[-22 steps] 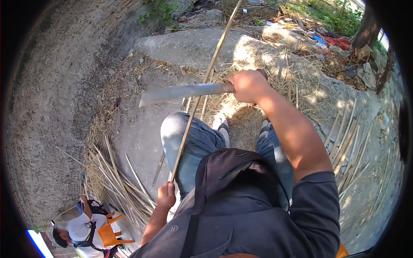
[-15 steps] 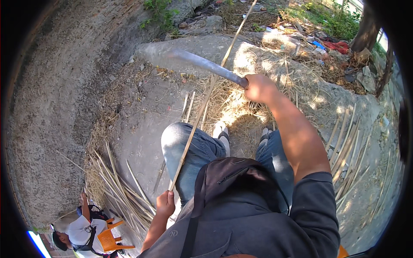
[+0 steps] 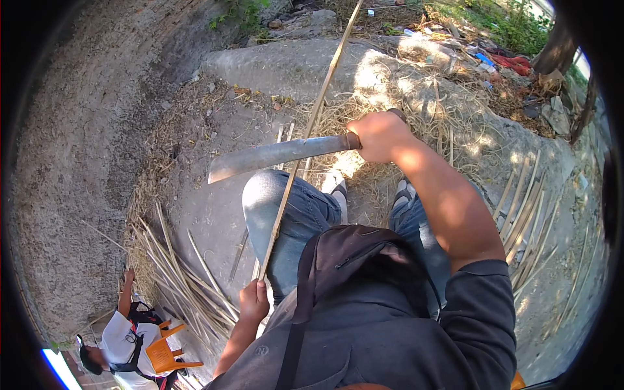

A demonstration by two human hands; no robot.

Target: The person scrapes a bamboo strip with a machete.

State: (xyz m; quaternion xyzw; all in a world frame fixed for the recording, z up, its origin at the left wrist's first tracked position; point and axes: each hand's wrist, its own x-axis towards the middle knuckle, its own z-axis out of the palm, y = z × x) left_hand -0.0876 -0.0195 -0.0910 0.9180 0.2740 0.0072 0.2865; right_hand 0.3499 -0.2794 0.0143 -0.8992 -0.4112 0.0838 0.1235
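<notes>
My right hand (image 3: 379,135) is closed round the handle of a machete (image 3: 273,156), whose broad grey blade points to the left. A long, thin, pale strip (image 3: 279,220), which looks like split bamboo, slants from the lower left past my bent knee toward the top of the view. The blade crosses this strip above the knee; I cannot tell whether they touch. Low beside my left thigh, my left hand (image 3: 253,300) grips the near end of the strip with its thumb along it.
Pale strips lie in a pile (image 3: 185,279) at left and another pile (image 3: 523,221) at right. Curly shavings (image 3: 442,130) cover the ground ahead of my feet. Another person (image 3: 123,341) sits on an orange chair (image 3: 162,354) at lower left. A rough wall (image 3: 84,162) rises at left.
My right hand has brought the machete down toward me and slightly left, and its blade tip has swung nearer my knee. My left hand keeps its grip; the strip has barely shifted.
</notes>
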